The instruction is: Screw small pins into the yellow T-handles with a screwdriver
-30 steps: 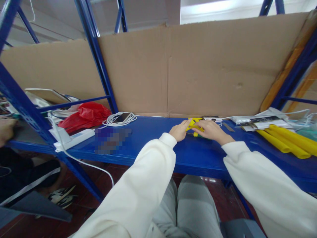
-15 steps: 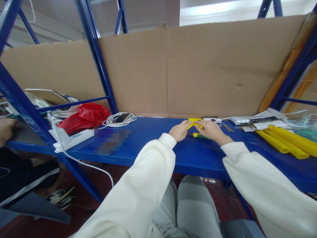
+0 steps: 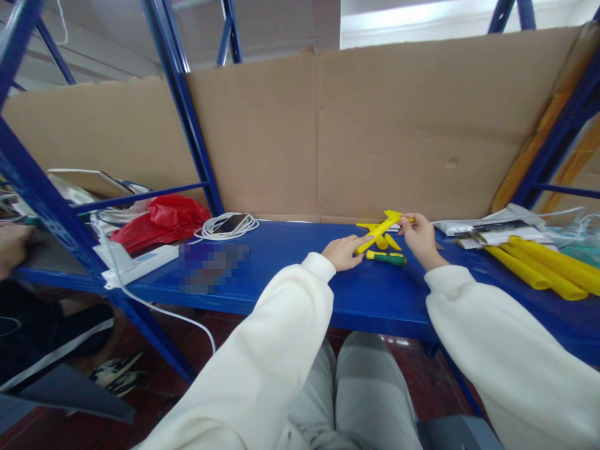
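Note:
A yellow plane-shaped piece (image 3: 379,234), with a long narrow body and a flared far end, slants up and to the right over the blue shelf. My left hand (image 3: 347,252) is closed on its near end. My right hand (image 3: 419,236) pinches at its flared end, where a bit of yellow shows past the fingertips. Flat yellow wing-like parts (image 3: 392,242) show beside the body; whether they are joined to it I cannot tell. Just below lies a green and yellow screwdriver (image 3: 387,257), flat on the shelf.
Yellow tubes (image 3: 539,265) and white packets (image 3: 506,231) lie on the right of the blue shelf (image 3: 290,275). Leftward are a coiled white cable (image 3: 225,227), a red plastic bag (image 3: 164,219) and a white power strip (image 3: 150,262). Cardboard (image 3: 375,137) stands behind. Another person sits far left.
My right hand has moved right and back, away from my left hand. The yellow piece is now tilted upward and more of it shows. The screwdriver handle has come into full sight.

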Action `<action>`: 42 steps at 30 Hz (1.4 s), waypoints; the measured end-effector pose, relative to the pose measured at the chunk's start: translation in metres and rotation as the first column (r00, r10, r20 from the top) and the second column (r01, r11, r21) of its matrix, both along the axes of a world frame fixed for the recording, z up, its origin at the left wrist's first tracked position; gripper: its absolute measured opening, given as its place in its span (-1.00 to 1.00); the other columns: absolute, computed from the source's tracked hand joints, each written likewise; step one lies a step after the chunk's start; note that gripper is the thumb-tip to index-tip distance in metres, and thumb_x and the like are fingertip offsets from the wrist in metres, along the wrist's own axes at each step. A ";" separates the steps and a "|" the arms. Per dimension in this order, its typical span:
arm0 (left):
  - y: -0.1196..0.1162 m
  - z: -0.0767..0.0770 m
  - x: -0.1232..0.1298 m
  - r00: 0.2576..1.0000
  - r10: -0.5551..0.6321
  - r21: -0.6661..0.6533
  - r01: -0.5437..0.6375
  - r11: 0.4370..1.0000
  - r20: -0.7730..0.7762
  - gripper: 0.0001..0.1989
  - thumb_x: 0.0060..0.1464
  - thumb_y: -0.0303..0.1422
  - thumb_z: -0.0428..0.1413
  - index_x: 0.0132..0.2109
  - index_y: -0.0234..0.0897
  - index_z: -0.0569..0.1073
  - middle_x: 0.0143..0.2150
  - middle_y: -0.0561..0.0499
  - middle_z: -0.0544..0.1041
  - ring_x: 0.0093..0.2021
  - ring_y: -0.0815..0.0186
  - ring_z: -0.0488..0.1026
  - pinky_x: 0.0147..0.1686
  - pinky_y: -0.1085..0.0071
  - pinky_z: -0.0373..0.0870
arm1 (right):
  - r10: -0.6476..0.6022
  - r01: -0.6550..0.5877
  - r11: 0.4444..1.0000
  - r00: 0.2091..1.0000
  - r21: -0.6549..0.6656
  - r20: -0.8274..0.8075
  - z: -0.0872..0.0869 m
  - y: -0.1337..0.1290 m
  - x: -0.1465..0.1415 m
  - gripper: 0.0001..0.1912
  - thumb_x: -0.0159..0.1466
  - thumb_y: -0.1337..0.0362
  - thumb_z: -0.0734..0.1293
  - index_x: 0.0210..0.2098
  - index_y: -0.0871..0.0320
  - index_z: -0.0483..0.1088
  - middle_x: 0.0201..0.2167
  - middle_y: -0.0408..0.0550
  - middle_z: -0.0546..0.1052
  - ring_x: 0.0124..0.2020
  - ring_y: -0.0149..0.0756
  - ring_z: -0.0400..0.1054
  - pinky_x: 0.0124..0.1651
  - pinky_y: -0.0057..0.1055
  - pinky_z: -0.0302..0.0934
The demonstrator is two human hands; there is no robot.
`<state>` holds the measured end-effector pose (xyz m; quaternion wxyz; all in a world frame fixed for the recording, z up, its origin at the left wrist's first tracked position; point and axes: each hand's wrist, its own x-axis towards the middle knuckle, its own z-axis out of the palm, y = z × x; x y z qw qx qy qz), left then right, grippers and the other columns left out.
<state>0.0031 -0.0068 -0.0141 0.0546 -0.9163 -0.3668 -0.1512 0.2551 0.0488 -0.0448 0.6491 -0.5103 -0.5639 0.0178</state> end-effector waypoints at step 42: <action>-0.005 0.004 0.005 0.969 0.000 -0.096 0.024 0.995 0.245 -0.50 0.30 -0.14 0.09 0.34 -0.02 0.35 -0.08 0.04 0.68 -0.11 0.21 0.62 -0.07 0.40 0.45 | 0.532 -0.484 0.793 0.846 -0.371 0.034 0.013 -0.033 -0.026 -0.51 0.17 0.05 0.43 0.07 0.02 0.56 0.04 -0.02 0.60 0.04 -0.01 0.49 0.05 -0.03 0.41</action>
